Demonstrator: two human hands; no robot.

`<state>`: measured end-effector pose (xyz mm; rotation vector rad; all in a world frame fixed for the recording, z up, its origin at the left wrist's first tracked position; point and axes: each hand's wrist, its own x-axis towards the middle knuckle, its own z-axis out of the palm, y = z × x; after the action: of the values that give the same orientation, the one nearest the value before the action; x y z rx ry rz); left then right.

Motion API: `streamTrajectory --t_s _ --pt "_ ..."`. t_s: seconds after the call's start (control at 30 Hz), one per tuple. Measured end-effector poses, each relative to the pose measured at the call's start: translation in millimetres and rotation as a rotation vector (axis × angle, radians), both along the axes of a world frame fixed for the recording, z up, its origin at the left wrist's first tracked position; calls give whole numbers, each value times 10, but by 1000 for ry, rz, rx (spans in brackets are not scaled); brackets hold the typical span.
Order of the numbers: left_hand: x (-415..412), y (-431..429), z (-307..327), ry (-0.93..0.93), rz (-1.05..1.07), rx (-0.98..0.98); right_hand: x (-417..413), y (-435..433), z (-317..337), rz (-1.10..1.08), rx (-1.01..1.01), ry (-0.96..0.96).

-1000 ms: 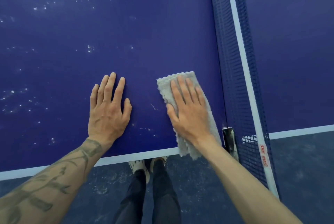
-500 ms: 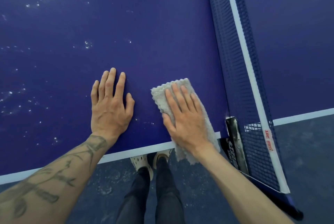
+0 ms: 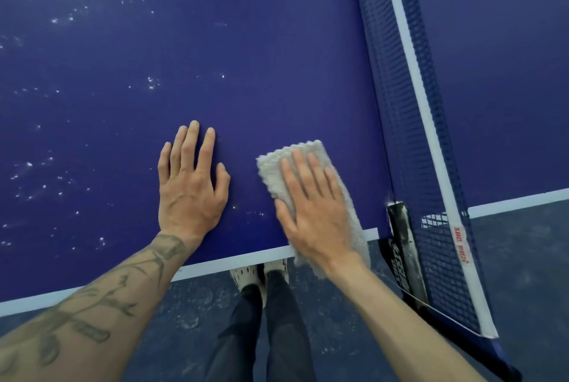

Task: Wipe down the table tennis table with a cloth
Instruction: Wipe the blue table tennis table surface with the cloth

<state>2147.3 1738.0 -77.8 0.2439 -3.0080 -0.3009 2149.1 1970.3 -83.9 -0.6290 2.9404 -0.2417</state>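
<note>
The dark blue table tennis table [image 3: 246, 73] bore your pale grey nubbly cloth [image 3: 297, 153] at its near white-lined edge, just beside the blue mesh net [image 3: 397, 104]. Your right hand [image 3: 314, 212] pressed flat on it, fingers straight. Your left hand [image 3: 187, 193] lay spread on the bare surface, holding nothing.

A single head-worn wide-angle camera looks steeply down from over the side edge of the desk [image 3: 277, 58], close to its surface. It faces across the desk, with the net [image 3: 394, 104] slanting up the right of the frame. Left of the net, beneath the edge, the floor [image 3: 191, 314] and the wearer's shoes [image 3: 246, 277] show.
</note>
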Motion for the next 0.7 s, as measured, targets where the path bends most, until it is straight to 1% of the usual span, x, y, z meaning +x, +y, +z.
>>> streamTrajectory --t_s 0.13,0.23,0.3,0.4,0.43,0.47,0.5,0.6,0.7 --pt "-7 -5 22 -15 4 8 -380 361 25 -248 70 -10" --pt "1 -5 28 -18 5 10 -781 154 17 -356 26 12" --pt "-1 -7 32 -15 7 10 -857 -148 -4 -330 -26 12" --pt "0 -3 34 -18 3 10 -496 -407 -24 -98 -53 4" --pt "0 -3 34 -20 4 9 -352 -366 -23 -21 -50 3" --pt "0 -6 31 -22 7 10 -254 -277 -23 12 -43 2" --pt "4 -22 31 -21 8 12 -205 -180 -15 -5 -28 -6" --pt "7 -10 35 -22 1 5 -316 12 12 -187 29 -35" --pt "20 -24 52 -8 -11 16 -520 -243 48 -342 40 -16"
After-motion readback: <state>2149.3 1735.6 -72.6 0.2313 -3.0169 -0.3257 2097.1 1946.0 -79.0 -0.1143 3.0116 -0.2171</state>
